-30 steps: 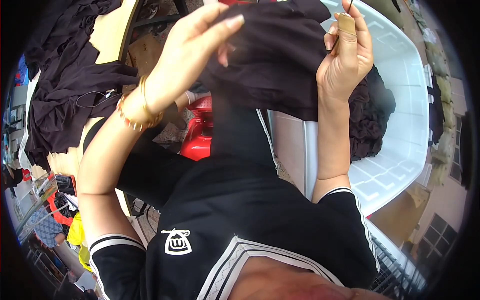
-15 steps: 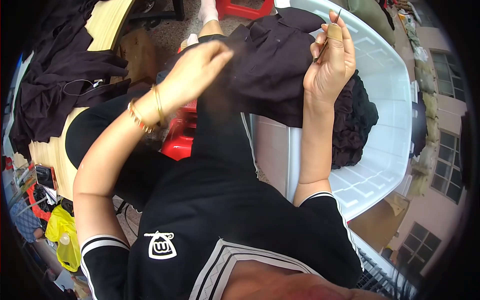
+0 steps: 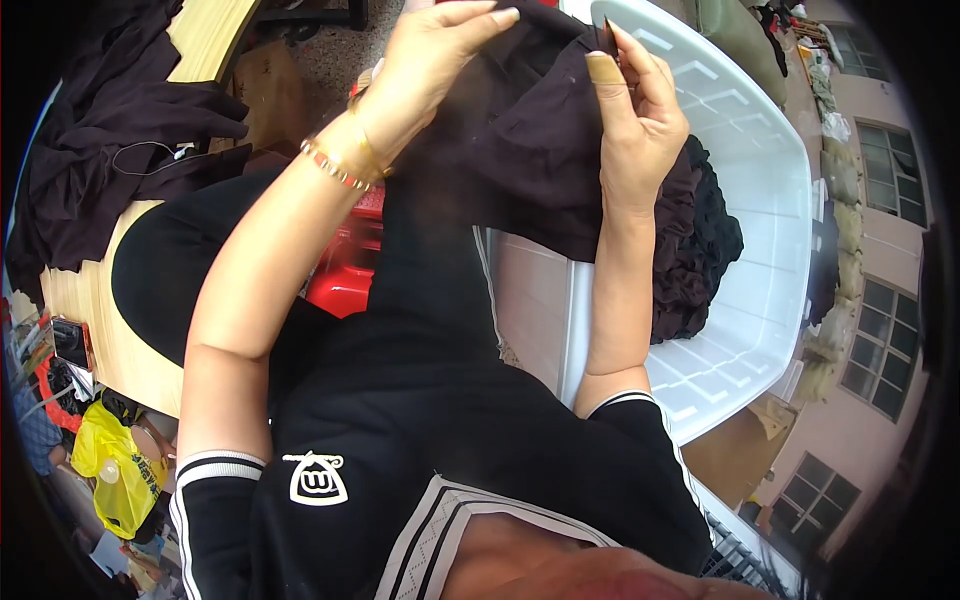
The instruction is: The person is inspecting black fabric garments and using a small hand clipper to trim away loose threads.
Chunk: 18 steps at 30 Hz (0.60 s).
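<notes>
A dark purple-brown garment (image 3: pixel 545 150) is draped over my lap and the near rim of a white plastic tub. My left hand (image 3: pixel 425 60), with gold bracelets at the wrist, is at its far part, thumb and forefinger pinching the cloth. Between the thumb and fingers of my right hand (image 3: pixel 640 130) is a slim dark pointed tool (image 3: pixel 608 40), its exact kind unclear; the fingers are beside the garment's upper right edge. Tan tape wraps that thumb. The garment's far end passes out of the picture.
The white tub (image 3: pixel 775 250) at my right holds crumpled dark cloth (image 3: pixel 705 240). More dark cloth (image 3: pixel 110 170) lies on a wooden table (image 3: pixel 110 320) at my left. A red stool (image 3: pixel 345 270) stands beneath, and a yellow bag (image 3: pixel 115 470) is at lower left.
My left hand has moved away from me and to the right, onto the garment. My right hand has shifted slightly left with the tool, and the cloth's far part has been lifted.
</notes>
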Each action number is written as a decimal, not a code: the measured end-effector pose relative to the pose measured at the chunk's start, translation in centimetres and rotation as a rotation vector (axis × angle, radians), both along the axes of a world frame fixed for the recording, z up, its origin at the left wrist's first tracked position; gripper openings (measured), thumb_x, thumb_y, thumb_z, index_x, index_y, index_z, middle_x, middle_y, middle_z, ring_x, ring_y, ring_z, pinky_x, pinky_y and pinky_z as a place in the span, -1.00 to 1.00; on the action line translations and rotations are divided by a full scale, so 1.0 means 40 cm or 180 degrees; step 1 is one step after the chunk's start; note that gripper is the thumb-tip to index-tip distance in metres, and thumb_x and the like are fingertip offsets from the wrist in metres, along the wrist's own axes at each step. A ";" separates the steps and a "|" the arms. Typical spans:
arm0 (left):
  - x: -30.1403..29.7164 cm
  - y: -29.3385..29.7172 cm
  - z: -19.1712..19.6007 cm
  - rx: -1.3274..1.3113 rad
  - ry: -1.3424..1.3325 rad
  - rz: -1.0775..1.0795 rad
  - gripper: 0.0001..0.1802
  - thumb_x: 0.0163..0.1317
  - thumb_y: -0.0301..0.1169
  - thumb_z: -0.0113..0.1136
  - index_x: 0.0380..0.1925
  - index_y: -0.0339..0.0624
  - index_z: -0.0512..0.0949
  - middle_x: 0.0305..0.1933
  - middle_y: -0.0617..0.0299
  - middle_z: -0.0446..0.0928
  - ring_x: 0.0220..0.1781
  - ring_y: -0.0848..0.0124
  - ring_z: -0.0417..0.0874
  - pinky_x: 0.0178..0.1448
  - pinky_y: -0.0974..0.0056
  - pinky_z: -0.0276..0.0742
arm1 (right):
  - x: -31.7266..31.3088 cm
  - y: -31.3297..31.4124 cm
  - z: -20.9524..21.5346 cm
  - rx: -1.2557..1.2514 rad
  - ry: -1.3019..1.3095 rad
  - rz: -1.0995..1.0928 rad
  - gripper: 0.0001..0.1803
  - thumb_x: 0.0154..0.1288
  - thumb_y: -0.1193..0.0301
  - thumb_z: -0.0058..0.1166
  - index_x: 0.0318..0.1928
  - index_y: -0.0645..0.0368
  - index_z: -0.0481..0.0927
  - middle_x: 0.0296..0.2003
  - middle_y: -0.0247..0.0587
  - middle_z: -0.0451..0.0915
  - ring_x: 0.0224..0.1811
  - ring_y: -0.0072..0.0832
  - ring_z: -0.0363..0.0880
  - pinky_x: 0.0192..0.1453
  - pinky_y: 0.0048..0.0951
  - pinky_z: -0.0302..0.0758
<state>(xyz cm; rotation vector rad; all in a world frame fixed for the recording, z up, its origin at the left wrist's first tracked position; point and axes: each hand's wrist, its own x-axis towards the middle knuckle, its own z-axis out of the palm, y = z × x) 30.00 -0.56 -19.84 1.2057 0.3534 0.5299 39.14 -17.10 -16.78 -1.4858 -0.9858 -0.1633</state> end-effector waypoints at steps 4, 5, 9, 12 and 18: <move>-0.101 -0.008 0.092 -0.1788 -0.1161 -0.0326 -0.75 0.35 -0.40 0.13 -0.05 -0.32 0.55 -0.08 0.17 0.62 -0.09 0.43 0.63 0.06 0.39 0.50 | -0.016 -0.006 0.014 -0.0251 -0.0564 -0.0035 -0.66 0.16 0.45 0.33 -0.01 0.18 0.66 -0.29 -0.44 0.48 -0.40 -0.75 0.35 -0.34 -0.73 0.27; -0.129 -0.001 0.077 -0.1897 -0.1192 -0.0076 -0.74 0.35 -0.43 0.12 -0.02 -0.30 0.56 -0.03 0.19 0.62 -0.02 0.46 0.62 0.11 0.38 0.50 | -0.029 -0.004 0.022 -0.0211 -0.0654 0.0028 -0.64 0.13 0.45 0.35 -0.02 0.19 0.67 -0.30 -0.42 0.48 -0.40 -0.73 0.36 -0.34 -0.71 0.28; -0.258 0.016 0.079 -0.2202 -0.1116 -0.0407 -0.72 0.35 -0.38 0.13 -0.05 -0.36 0.56 -0.08 0.16 0.64 -0.01 0.46 0.63 0.11 0.39 0.53 | -0.082 0.001 0.046 -0.0235 -0.0522 0.0520 -0.62 0.09 0.46 0.37 -0.03 0.21 0.67 -0.28 -0.36 0.50 -0.39 -0.70 0.38 -0.33 -0.71 0.30; -0.325 0.011 0.050 -0.1907 -0.0795 -0.0494 -0.73 0.40 -0.43 0.05 -0.01 -0.36 0.53 -0.03 0.16 0.62 0.01 0.45 0.64 0.18 0.34 0.53 | -0.111 0.017 0.055 -0.0530 -0.0528 0.0896 -0.59 0.03 0.50 0.39 -0.04 0.21 0.67 -0.26 -0.34 0.52 -0.39 -0.69 0.39 -0.35 -0.69 0.35; -0.347 -0.021 -0.020 -0.2334 -0.0683 -0.0083 -0.73 0.35 -0.50 0.10 0.01 -0.38 0.52 0.00 0.13 0.61 0.05 0.43 0.61 0.21 0.33 0.50 | -0.141 0.061 0.028 -0.1144 -0.0937 0.1162 -0.56 -0.03 0.57 0.37 -0.04 0.18 0.67 -0.32 -0.26 0.50 -0.39 -0.53 0.46 -0.33 -0.56 0.42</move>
